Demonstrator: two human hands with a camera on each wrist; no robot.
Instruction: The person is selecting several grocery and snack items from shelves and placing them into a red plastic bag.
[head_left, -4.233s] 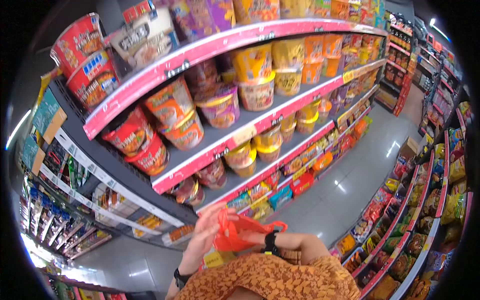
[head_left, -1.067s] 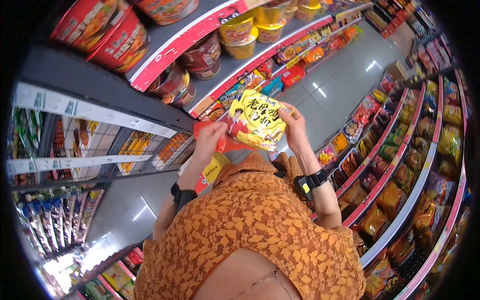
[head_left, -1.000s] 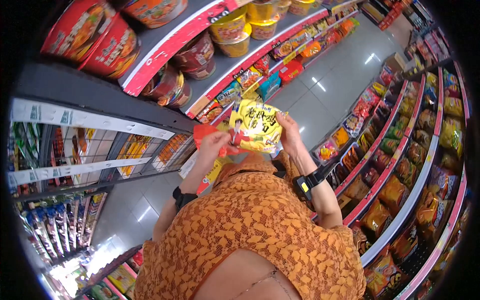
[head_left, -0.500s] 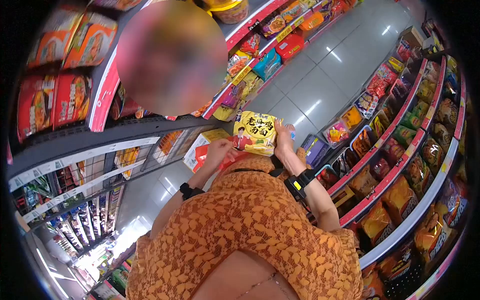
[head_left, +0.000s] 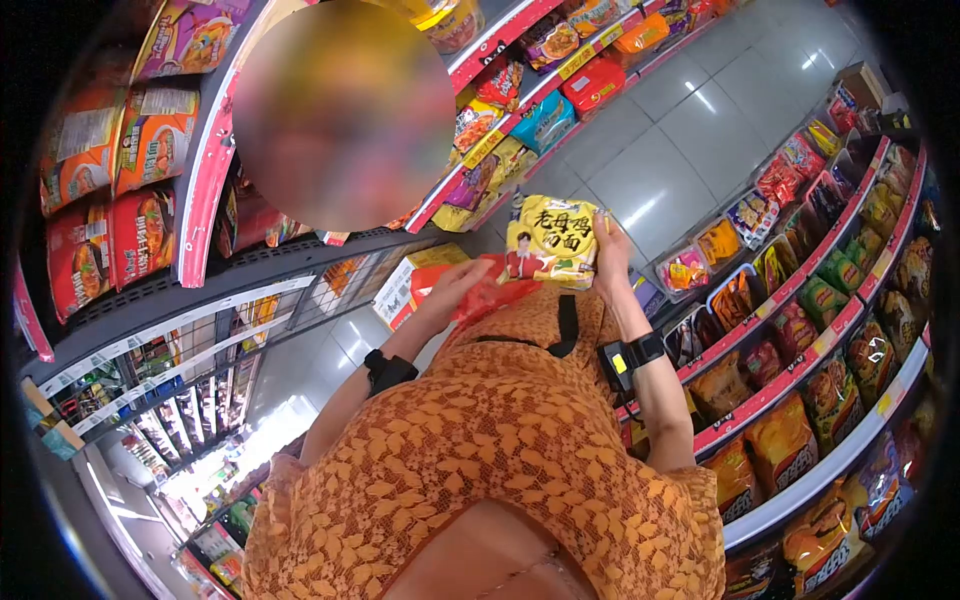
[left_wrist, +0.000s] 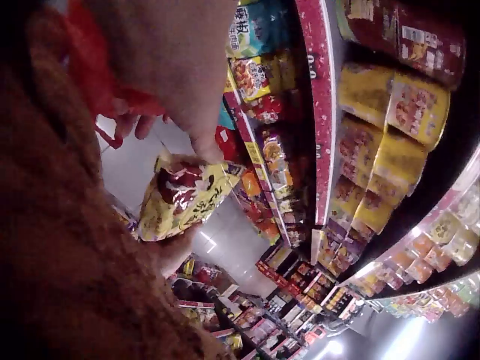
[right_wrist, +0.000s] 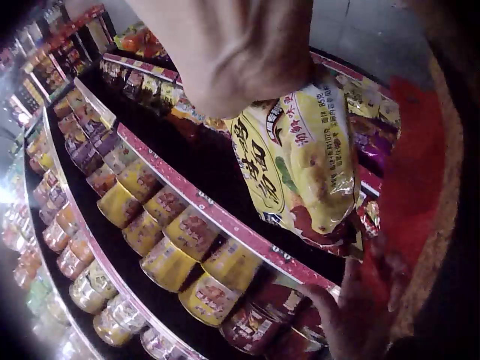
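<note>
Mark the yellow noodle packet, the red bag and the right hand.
yellow noodle packet (head_left: 552,238), head view, printed front.
red bag (head_left: 498,295), head view, crumpled upper part.
right hand (head_left: 612,266), head view, back of hand.

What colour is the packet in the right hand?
Yellow packet with black lettering; head view shows it best.

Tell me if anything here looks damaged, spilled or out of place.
Nothing stands out. The yellow noodle packet looks intact in the right hand, the left hand holds the red bag, and the shelves look orderly.
</note>
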